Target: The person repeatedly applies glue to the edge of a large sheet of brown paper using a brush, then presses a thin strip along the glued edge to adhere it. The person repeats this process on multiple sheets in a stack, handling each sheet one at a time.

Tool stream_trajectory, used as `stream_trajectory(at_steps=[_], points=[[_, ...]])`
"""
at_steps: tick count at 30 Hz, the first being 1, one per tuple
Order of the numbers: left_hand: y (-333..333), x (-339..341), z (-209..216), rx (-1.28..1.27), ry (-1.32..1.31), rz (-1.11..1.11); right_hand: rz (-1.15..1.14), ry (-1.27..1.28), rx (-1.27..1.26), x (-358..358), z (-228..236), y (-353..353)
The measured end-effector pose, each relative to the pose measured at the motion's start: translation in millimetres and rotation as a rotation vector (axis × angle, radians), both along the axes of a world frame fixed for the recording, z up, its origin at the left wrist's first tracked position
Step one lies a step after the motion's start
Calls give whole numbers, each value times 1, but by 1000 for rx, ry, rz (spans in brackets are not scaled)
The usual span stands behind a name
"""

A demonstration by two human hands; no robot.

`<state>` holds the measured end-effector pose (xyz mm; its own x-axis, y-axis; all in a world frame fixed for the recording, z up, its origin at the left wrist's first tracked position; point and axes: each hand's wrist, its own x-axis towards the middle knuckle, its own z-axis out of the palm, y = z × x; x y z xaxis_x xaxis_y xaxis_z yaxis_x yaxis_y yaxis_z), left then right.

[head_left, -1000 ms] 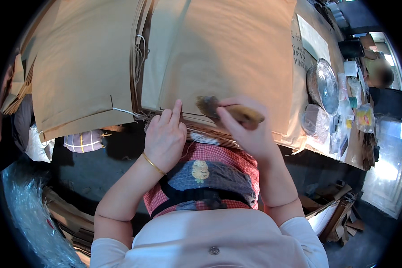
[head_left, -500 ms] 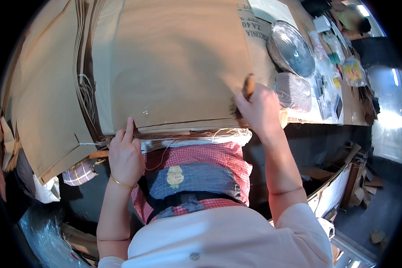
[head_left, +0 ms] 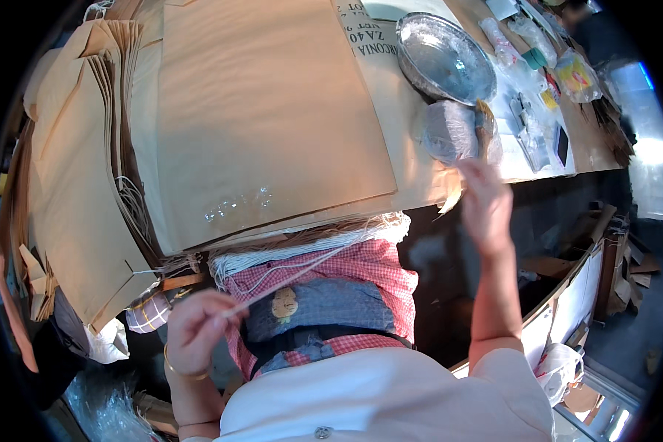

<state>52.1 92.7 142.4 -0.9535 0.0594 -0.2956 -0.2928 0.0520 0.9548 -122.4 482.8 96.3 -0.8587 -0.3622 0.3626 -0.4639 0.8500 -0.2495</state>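
Observation:
My left hand [head_left: 200,331] is closed in a pinch on a white string [head_left: 295,276]. The string runs taut up to a bundle of white cords [head_left: 376,230] hanging at the table's front edge. My right hand [head_left: 486,202] is slightly blurred, its fingers loosely stretched just below a brush [head_left: 484,125]. That brush rests against a grey wrapped block [head_left: 448,131] beside a metal basin [head_left: 449,62]. Before me lies a large brown paper sheet [head_left: 272,110] with shiny wet spots near its front edge.
Folded brown paper layers [head_left: 66,184] pile up at the left. Plastic packets [head_left: 578,77] and a dark phone-like slab [head_left: 562,146] lie at the right of the table. Cardboard pieces [head_left: 582,239] stand below on the right.
My right hand has moved right, and the brush it gripped now rests by the wrapped block. My left hand has left the paper's edge and drawn a string toward me.

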Motion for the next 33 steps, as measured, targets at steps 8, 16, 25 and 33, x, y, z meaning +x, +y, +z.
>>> stream_trajectory(at_steps=[8,16,25,33], points=[[-12,0,45,-526,403,35,852,-1008,-769,79,-18,-104],[-61,-63,-33,-789,417,138,103,-810,-662,-24,-8,-44],[-57,-72,-94,-1131,400,225,240,-159,-484,-35,-75,-65],[-38,-75,-82,-1534,539,284,13,-1260,-907,-38,-48,-54]])
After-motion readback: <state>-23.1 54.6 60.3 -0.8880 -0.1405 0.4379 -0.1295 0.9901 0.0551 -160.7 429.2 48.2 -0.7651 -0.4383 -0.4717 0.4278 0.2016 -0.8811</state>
